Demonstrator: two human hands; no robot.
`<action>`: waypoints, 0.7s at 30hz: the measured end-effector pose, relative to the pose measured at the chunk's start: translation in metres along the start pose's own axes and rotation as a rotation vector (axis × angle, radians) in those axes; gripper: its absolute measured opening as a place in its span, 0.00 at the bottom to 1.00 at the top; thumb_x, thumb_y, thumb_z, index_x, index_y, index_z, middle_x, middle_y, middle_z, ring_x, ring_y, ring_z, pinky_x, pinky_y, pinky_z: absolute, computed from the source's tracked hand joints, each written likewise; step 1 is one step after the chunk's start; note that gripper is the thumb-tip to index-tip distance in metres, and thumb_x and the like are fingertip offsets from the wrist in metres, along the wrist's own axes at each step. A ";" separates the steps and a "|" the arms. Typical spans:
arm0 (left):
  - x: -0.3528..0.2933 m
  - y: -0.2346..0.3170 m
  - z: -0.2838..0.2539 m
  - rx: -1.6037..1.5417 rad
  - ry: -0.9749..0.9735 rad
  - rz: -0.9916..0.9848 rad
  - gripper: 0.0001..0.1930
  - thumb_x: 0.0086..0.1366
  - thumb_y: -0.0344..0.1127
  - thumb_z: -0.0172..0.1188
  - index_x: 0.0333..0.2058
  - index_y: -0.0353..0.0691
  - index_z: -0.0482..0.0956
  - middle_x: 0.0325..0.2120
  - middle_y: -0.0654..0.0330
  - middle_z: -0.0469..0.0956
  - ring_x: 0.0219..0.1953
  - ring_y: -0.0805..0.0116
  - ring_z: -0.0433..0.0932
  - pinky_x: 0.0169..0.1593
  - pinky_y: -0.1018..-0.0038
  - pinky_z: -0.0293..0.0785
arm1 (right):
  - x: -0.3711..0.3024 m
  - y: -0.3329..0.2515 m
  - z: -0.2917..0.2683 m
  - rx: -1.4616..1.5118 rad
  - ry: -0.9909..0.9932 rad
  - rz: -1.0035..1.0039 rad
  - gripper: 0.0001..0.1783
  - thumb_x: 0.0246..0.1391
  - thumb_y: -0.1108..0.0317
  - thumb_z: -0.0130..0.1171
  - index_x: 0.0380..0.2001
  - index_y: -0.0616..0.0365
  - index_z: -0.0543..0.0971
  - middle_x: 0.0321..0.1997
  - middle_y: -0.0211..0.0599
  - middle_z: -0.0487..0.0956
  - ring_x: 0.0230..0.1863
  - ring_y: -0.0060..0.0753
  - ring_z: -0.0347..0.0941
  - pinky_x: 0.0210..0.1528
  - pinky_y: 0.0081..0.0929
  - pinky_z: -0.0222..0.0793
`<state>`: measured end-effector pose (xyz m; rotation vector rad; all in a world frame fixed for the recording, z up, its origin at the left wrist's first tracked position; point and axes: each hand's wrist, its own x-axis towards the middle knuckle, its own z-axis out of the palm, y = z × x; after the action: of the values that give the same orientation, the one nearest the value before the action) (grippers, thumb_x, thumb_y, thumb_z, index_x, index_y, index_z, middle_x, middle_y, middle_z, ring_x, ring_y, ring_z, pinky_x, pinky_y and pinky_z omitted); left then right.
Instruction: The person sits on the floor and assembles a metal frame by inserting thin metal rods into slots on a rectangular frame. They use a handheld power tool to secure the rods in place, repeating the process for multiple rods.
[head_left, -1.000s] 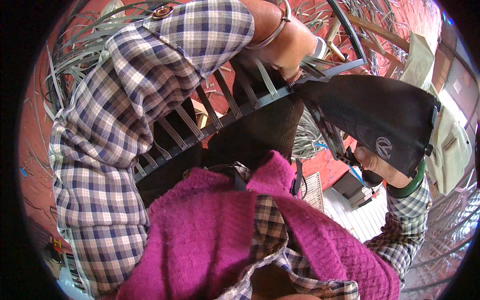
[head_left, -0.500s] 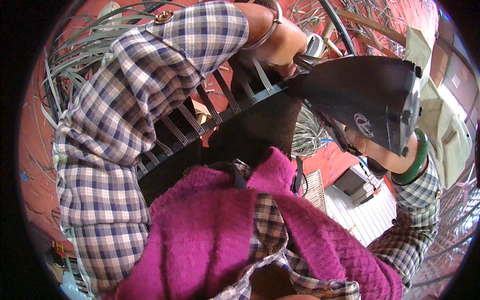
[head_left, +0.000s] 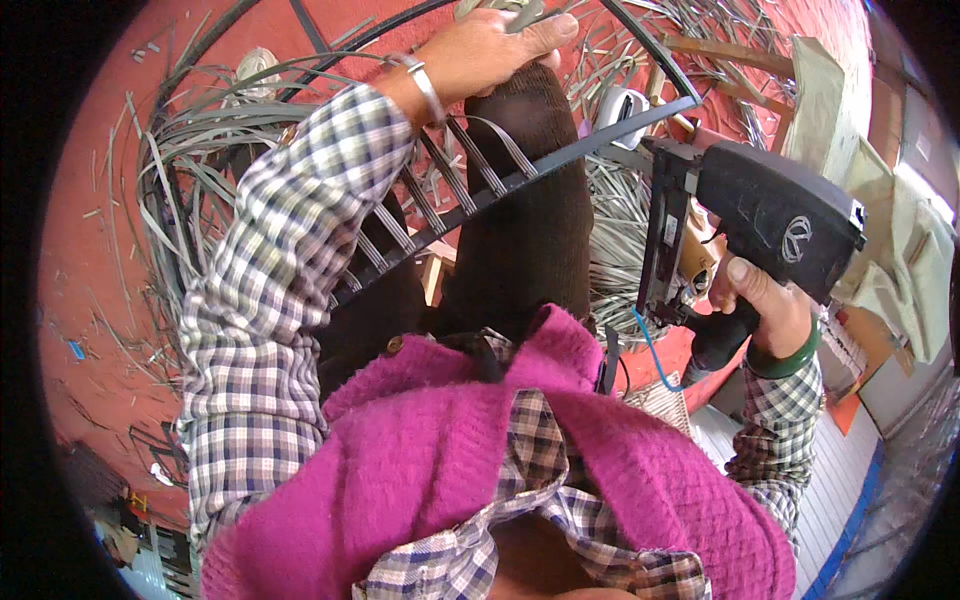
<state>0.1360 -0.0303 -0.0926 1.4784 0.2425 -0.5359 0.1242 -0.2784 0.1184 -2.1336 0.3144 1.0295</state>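
right hand (head_left: 780, 308) wrapped around the black, boxy power tool (head_left: 775, 195); tool body projects forward of the knuckles, thumb laid along it. left hand (head_left: 490, 50) extends past the dark, straight metal frame bar (head_left: 605, 138), elbow bent; grip on the flat grey strip (head_left: 526, 14) cannot be determined.

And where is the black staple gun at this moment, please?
In the head view, the black staple gun is on the right side, gripped in the right hand, just below the corner of the dark metal frame.
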 end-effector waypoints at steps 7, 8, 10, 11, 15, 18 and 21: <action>-0.009 0.001 0.041 0.683 -0.120 0.324 0.21 0.48 0.48 0.62 0.30 0.34 0.76 0.25 0.51 0.74 0.31 0.54 0.74 0.34 0.63 0.69 | -0.013 0.046 -0.019 0.369 0.147 0.155 0.07 0.49 0.71 0.55 0.23 0.64 0.72 0.18 0.32 0.71 0.21 0.25 0.67 0.26 0.23 0.63; -0.008 -0.005 0.041 0.799 -0.092 0.305 0.18 0.49 0.46 0.61 0.29 0.34 0.75 0.25 0.49 0.73 0.32 0.50 0.73 0.34 0.62 0.68 | -0.012 0.047 -0.016 0.387 0.158 0.163 0.05 0.49 0.73 0.55 0.24 0.64 0.72 0.18 0.32 0.71 0.20 0.25 0.67 0.26 0.23 0.63; -0.002 -0.015 0.038 0.723 -0.076 0.370 0.15 0.50 0.42 0.60 0.27 0.34 0.75 0.25 0.49 0.71 0.31 0.49 0.72 0.35 0.61 0.67 | -0.011 0.048 -0.015 0.431 0.122 0.200 0.04 0.49 0.74 0.54 0.27 0.64 0.72 0.18 0.32 0.71 0.20 0.24 0.66 0.24 0.22 0.63; -0.001 -0.021 0.035 0.773 -0.126 0.329 0.15 0.49 0.42 0.60 0.27 0.34 0.75 0.25 0.49 0.71 0.31 0.49 0.72 0.35 0.61 0.67 | -0.011 0.049 -0.013 0.461 0.101 0.169 0.04 0.49 0.75 0.55 0.29 0.64 0.72 0.19 0.32 0.71 0.20 0.24 0.66 0.24 0.21 0.62; -0.014 -0.029 0.021 0.849 -0.256 0.291 0.14 0.48 0.42 0.61 0.26 0.35 0.75 0.24 0.50 0.72 0.31 0.49 0.72 0.35 0.60 0.67 | -0.010 0.062 -0.011 0.536 0.044 0.071 0.07 0.49 0.76 0.55 0.33 0.63 0.70 0.23 0.31 0.71 0.20 0.22 0.65 0.24 0.20 0.62; -0.023 -0.010 0.023 0.881 -0.148 0.221 0.11 0.53 0.38 0.59 0.31 0.36 0.77 0.24 0.53 0.75 0.30 0.59 0.75 0.34 0.68 0.69 | -0.006 0.072 -0.012 0.528 0.022 -0.133 0.11 0.47 0.74 0.56 0.35 0.62 0.70 0.27 0.31 0.72 0.25 0.20 0.66 0.29 0.21 0.63; -0.033 0.022 0.044 0.165 0.006 0.056 0.10 0.57 0.37 0.58 0.30 0.34 0.78 0.20 0.61 0.75 0.26 0.79 0.71 0.32 0.77 0.68 | 0.007 0.069 -0.005 0.353 0.116 -0.230 0.19 0.44 0.67 0.58 0.40 0.64 0.69 0.34 0.37 0.73 0.36 0.25 0.69 0.41 0.23 0.65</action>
<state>0.1109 -0.0669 -0.0531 1.6421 0.1634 -0.5159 0.0977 -0.3299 0.0795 -1.8607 0.2751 0.6652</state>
